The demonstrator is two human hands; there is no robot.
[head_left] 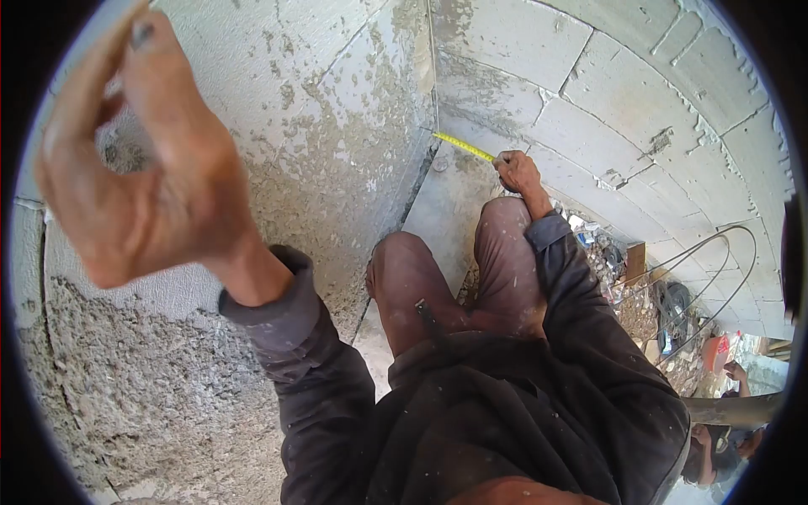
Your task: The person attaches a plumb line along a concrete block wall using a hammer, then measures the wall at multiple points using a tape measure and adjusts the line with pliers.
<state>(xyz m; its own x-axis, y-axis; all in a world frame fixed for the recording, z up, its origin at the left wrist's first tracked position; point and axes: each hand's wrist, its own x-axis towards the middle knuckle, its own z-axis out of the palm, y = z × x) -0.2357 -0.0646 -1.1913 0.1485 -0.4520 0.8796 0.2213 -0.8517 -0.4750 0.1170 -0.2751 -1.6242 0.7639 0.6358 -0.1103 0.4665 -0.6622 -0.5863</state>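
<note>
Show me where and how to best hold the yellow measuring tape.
Probably at its near end, coming from the right, where the right hand holds it. The yellow tape is a thin, narrow strip stretched out from that hand, its far end by the corner of the walls, so gripping mid-strip might bend it.

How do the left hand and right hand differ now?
The left hand is near the camera, large and blurred; the right hand is farther off, small and sharper. The right hand holds the tape; the left hand is away from it. Both are bare, with dark sleeves.
</note>
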